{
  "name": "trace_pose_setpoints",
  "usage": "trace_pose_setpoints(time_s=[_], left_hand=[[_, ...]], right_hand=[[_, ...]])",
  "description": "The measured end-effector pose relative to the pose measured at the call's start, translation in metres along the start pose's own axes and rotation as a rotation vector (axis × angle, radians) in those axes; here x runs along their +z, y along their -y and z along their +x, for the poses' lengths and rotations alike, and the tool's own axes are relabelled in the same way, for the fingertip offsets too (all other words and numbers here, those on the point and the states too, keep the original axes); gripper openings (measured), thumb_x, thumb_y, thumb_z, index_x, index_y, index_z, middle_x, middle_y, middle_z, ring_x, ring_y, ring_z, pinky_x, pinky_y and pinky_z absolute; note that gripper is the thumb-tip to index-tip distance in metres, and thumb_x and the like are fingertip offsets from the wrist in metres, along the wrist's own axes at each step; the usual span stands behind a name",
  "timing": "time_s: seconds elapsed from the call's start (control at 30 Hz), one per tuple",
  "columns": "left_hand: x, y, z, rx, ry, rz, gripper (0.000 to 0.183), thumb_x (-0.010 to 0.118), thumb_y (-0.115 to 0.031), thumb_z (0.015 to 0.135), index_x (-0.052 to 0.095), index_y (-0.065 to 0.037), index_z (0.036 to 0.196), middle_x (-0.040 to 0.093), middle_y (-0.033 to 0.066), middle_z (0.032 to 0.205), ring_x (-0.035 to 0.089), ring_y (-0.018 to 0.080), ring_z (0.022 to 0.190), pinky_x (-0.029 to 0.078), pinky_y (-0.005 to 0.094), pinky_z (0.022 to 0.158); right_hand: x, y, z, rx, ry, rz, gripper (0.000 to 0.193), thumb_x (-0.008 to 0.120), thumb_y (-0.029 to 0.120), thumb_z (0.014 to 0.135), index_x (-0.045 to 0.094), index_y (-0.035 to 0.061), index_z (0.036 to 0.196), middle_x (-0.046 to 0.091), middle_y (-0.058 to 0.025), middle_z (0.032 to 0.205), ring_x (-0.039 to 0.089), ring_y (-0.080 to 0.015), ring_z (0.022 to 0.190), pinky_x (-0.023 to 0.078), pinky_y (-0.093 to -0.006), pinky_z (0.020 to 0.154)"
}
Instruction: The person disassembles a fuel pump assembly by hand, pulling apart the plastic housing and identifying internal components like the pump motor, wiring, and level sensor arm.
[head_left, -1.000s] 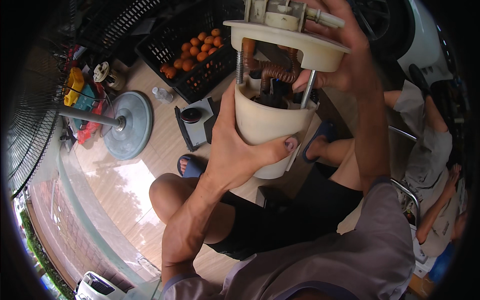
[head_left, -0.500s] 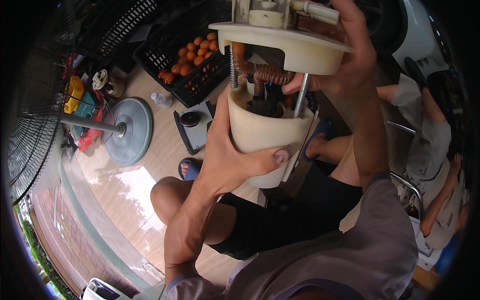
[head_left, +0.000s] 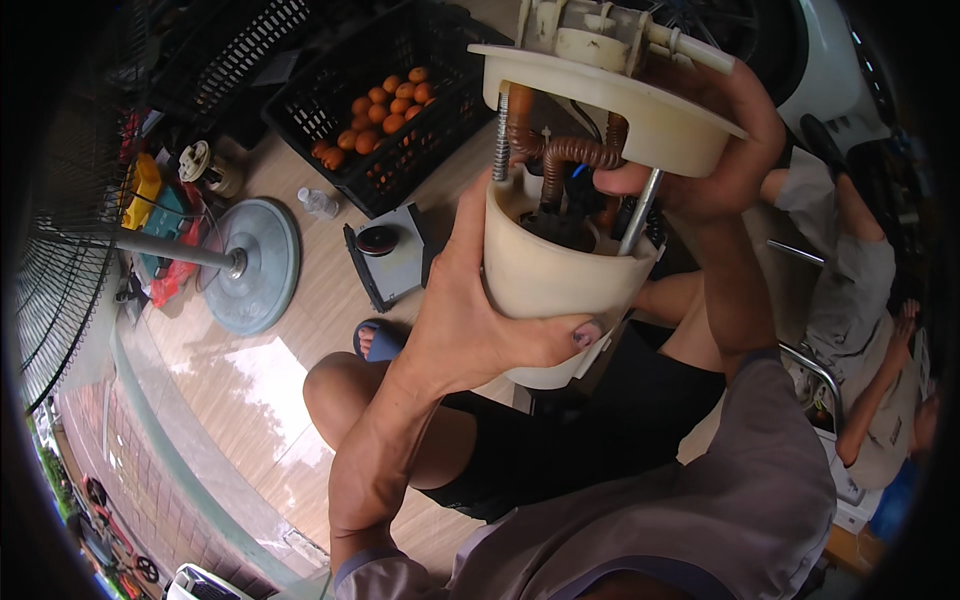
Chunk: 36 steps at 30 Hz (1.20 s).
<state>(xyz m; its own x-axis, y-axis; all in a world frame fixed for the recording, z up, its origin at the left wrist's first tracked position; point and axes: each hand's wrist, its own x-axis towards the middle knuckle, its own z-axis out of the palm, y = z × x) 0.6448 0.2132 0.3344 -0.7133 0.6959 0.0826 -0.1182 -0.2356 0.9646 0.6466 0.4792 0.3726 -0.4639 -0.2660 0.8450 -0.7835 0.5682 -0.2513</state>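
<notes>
Both my hands hold up an off-white plastic fuel pump module [head_left: 560,275], tilted, above my lap. Around its cup-shaped lower body wraps my left hand [head_left: 465,325], thumb lying across the front. My right hand [head_left: 735,150] grips the flanged top cap [head_left: 600,90] from the right side, a fingertip reaching under the rim. Between cap and cup show a brown corrugated hose [head_left: 580,152], a coil spring [head_left: 501,140] and a metal rod [head_left: 640,212]. Dark parts sit inside the cup, partly hidden.
A black crate [head_left: 350,185] of oranges stands ahead, with a small clear bottle [head_left: 318,203] and a grey tray-like item [head_left: 392,265] nearby. Left are a fan's round base [head_left: 255,270] and another pump-like unit [head_left: 210,168]. Another person [head_left: 860,280] sits at right.
The fuel pump module, held in both hands, has shifted right and slightly down, its cap tilting more to the right. My grip looks much the same.
</notes>
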Motion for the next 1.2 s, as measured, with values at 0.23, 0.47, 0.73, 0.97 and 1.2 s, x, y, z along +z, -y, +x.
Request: trace_pose_setpoints(time_s=[0.23, 0.47, 0.73, 0.97, 1.2], left_hand=[[0.002, -0.003, 0.005, -0.015, 0.028, 0.002, 0.12, 0.095, -0.027, 0.063, 0.026, 0.001, 0.158, 0.058, 0.0184, 0.136, 0.059, 0.0255, 0.125, 0.05, 0.0393, 0.106], [0.003, -0.004, 0.008, -0.068, 0.036, -0.065, 0.117, 0.095, -0.027, 0.064, 0.029, 0.002, 0.156, 0.059, 0.0179, 0.135, 0.06, 0.0248, 0.123, 0.05, 0.0388, 0.105], [0.003, -0.003, 0.013, -0.041, 0.055, 0.046, 0.116, 0.095, -0.027, 0.064, 0.03, 0.003, 0.155, 0.061, 0.0174, 0.131, 0.063, 0.0239, 0.119, 0.051, 0.0375, 0.103], [0.009, -0.005, 0.012, -0.091, 0.076, -0.074, 0.11, 0.094, -0.027, 0.065, 0.033, 0.003, 0.152, 0.061, 0.0169, 0.13, 0.063, 0.0231, 0.118, 0.051, 0.037, 0.102], [0.01, -0.003, 0.015, -0.09, 0.075, -0.005, 0.106, 0.094, -0.026, 0.066, 0.035, 0.003, 0.149, 0.064, 0.0158, 0.125, 0.065, 0.0221, 0.113, 0.053, 0.0366, 0.099]], right_hand=[[-0.001, -0.012, -0.009, -0.116, -0.115, -0.181, 0.116, 0.095, 0.043, 0.069, 0.028, -0.0067, 0.15, 0.065, -0.0258, 0.126, 0.072, -0.0327, 0.11, 0.062, -0.0417, 0.094], [0.002, -0.009, -0.009, -0.096, -0.091, -0.28, 0.11, 0.093, 0.043, 0.072, 0.033, -0.0035, 0.152, 0.068, -0.0211, 0.118, 0.069, -0.027, 0.113, 0.06, -0.0374, 0.095], [0.003, -0.009, -0.003, -0.181, -0.092, -0.439, 0.112, 0.099, 0.043, 0.067, 0.033, -0.0048, 0.144, 0.054, -0.0187, 0.122, 0.068, -0.0201, 0.09, 0.059, -0.0311, 0.079], [-0.008, 0.002, -0.002, -0.159, -0.013, -0.631, 0.1, 0.099, 0.039, 0.069, 0.041, -0.0057, 0.137, 0.054, -0.0155, 0.117, 0.065, -0.0178, 0.086, 0.056, -0.033, 0.081], [-0.008, -0.006, 0.01, -0.194, 0.001, -0.443, 0.085, 0.096, 0.035, 0.074, 0.047, -0.0058, 0.13, 0.061, -0.0128, 0.1, 0.066, -0.0211, 0.085, 0.055, -0.0369, 0.077]])
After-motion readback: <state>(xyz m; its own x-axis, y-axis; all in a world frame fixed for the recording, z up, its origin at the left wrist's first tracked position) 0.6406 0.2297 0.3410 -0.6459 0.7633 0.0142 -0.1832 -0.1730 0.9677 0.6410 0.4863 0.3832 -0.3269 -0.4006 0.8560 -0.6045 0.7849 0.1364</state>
